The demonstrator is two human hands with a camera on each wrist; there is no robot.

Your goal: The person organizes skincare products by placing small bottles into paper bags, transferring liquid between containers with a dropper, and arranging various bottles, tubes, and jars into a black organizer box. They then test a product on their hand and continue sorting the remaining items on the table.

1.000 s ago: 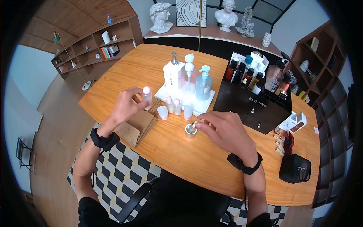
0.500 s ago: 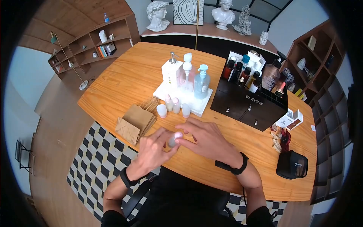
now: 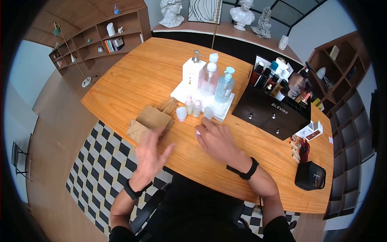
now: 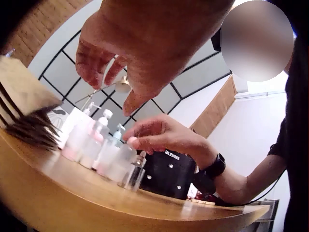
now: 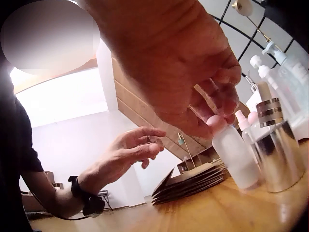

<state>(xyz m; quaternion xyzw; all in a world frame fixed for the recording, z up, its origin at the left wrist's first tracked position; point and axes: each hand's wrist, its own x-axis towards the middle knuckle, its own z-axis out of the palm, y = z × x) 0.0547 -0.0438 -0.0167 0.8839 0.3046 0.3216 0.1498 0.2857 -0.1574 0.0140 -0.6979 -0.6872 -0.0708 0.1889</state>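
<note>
My right hand (image 3: 219,141) pinches the pink cap of a frosted bottle (image 5: 235,157), which is upright at the tabletop. In the head view this hand hides most of that bottle. Close beside it in the right wrist view is a shiny silver container (image 5: 280,154) with a gold-banded top. My left hand (image 3: 149,155), blurred, hovers by the front edge with fingers spread and nothing in them. Brown paper bags (image 3: 155,120) lie just beyond it. Two small pink-topped bottles (image 3: 196,109) and two pale rounded bottles (image 3: 182,113) stand behind my right hand.
A white tray (image 3: 177,93) holds several pump bottles, including a blue one (image 3: 225,86). To the right stands a black organizer (image 3: 268,113) full of cosmetics. A black pouch (image 3: 310,176), dried flowers (image 3: 304,149) and a small box (image 3: 312,130) lie farther right.
My left hand brought the pink-capped bottle from the bags to my right hand, then let go and drew back left. My right hand left the small container and took the bottle by its cap.
</note>
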